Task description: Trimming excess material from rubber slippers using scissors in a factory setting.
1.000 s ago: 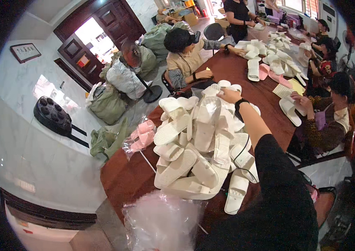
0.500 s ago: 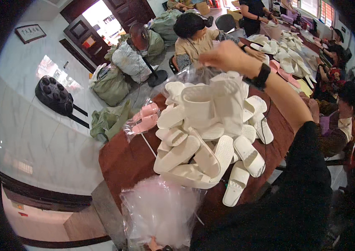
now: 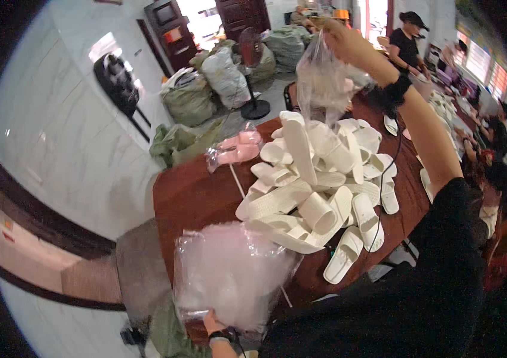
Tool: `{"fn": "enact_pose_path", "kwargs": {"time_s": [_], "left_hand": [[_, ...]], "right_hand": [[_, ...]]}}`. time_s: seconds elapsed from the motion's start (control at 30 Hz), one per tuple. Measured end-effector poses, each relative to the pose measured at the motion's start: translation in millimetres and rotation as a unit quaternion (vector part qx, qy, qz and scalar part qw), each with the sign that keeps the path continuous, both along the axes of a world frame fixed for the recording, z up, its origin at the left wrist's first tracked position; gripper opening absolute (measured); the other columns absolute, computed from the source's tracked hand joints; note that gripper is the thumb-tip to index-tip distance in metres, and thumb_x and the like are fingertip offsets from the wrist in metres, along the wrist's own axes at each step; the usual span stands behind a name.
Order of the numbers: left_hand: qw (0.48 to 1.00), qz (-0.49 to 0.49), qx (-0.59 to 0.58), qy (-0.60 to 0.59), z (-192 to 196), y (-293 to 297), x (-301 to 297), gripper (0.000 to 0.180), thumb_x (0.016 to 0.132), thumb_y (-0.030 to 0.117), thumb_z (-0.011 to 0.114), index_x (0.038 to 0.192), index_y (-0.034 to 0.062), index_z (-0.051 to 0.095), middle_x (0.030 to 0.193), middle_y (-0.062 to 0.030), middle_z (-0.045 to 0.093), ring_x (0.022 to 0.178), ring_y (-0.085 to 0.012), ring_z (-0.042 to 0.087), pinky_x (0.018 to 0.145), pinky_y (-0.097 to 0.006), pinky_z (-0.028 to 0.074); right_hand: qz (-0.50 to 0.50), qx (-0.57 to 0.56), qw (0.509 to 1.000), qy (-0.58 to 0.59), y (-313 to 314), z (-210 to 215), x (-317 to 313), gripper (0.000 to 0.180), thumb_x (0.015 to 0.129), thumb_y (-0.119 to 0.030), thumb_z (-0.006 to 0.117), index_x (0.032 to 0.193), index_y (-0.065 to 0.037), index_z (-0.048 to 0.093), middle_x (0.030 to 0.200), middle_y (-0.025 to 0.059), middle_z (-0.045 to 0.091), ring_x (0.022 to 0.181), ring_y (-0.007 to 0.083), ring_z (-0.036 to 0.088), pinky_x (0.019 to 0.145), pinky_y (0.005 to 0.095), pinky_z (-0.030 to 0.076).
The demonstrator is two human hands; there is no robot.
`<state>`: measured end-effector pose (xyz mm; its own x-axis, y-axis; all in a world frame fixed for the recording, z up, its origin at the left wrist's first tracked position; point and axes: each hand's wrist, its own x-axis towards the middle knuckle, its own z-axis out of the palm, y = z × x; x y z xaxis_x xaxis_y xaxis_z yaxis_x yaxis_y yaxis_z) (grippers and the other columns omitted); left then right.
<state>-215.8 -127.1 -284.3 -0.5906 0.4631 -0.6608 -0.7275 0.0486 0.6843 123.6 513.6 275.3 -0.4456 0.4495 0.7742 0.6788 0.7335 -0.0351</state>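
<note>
My right hand (image 3: pixel 340 40) is raised above the far side of the table, its fingers closed on a clear plastic bag (image 3: pixel 316 71) that hangs down. Under the bag lies a loose heap of white slide slippers (image 3: pixel 277 200), some on their sides and some sole up. My left hand (image 3: pixel 211 323) is low at the near left, closed on the edge of a stack of clear plastic bags (image 3: pixel 226 280). That stack looks pale pink and lies on the table's near corner. Part of the left hand's grip is hidden.
A dark red cloth covers the table (image 3: pixel 188 203). Pink slippers in clear plastic (image 3: pixel 235 149) lie at its far left. Beyond stand a floor fan (image 3: pixel 252 71) and several stuffed sacks (image 3: pixel 188 98). A dark cable (image 3: pixel 395 155) crosses the right side. Other people work farther right.
My right hand has lifted, drawing the plastic bag up off the heap. White slippers beneath it have tumbled and settled differently. The view has shifted, and more of my left hand shows.
</note>
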Motion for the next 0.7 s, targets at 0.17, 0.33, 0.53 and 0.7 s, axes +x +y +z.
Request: {"fn": "enact_pose_path", "kwargs": {"time_s": [0.17, 0.33, 0.53, 0.7], "left_hand": [[0.986, -0.069, -0.086, 0.122, 13, -3, -5, 0.029, 0.086, 0.026, 0.057, 0.097, -0.0013, 0.059, 0.094, -0.0125, 0.063, 0.079, -0.0263, 0.062, 0.069, -0.040, 0.051], [0.953, -0.013, -0.154, 0.262, -6, -1, -8, 0.029, 0.081, 0.024, 0.063, 0.092, -0.0024, 0.065, 0.087, -0.0091, 0.064, 0.074, -0.0212, 0.062, 0.063, -0.035, 0.050], [0.992, 0.118, -0.003, 0.055, 7, 23, -2, 0.033, 0.078, 0.024, 0.069, 0.097, -0.0034, 0.063, 0.089, -0.0086, 0.064, 0.074, -0.0197, 0.061, 0.066, -0.031, 0.049], [0.988, 0.141, -0.019, 0.061, 18, 22, -1, 0.033, 0.080, 0.023, 0.067, 0.098, -0.0041, 0.062, 0.090, -0.0093, 0.063, 0.076, -0.0200, 0.061, 0.066, -0.031, 0.049]], "right_hand": [[0.160, -0.136, 0.956, -0.203, -98, -75, -118, 0.025, 0.092, -0.023, 0.041, 0.097, 0.002, 0.041, 0.072, 0.0256, 0.059, 0.072, 0.0438, 0.058, 0.065, 0.0524, 0.045], [0.229, -0.059, 0.971, 0.020, -165, -74, -214, 0.020, 0.089, -0.027, 0.047, 0.093, -0.008, 0.050, 0.073, 0.0176, 0.061, 0.069, 0.0384, 0.059, 0.059, 0.0480, 0.045], [0.287, 0.090, 0.949, -0.096, -270, -126, -285, 0.017, 0.074, -0.025, 0.060, 0.072, -0.010, 0.052, 0.061, 0.0066, 0.056, 0.058, 0.0268, 0.058, 0.057, 0.0393, 0.045], [0.432, -0.023, 0.887, -0.162, -338, -209, -334, 0.012, 0.068, -0.020, 0.061, 0.066, -0.011, 0.054, 0.062, 0.0041, 0.055, 0.064, 0.0242, 0.056, 0.073, 0.0404, 0.039]]}}
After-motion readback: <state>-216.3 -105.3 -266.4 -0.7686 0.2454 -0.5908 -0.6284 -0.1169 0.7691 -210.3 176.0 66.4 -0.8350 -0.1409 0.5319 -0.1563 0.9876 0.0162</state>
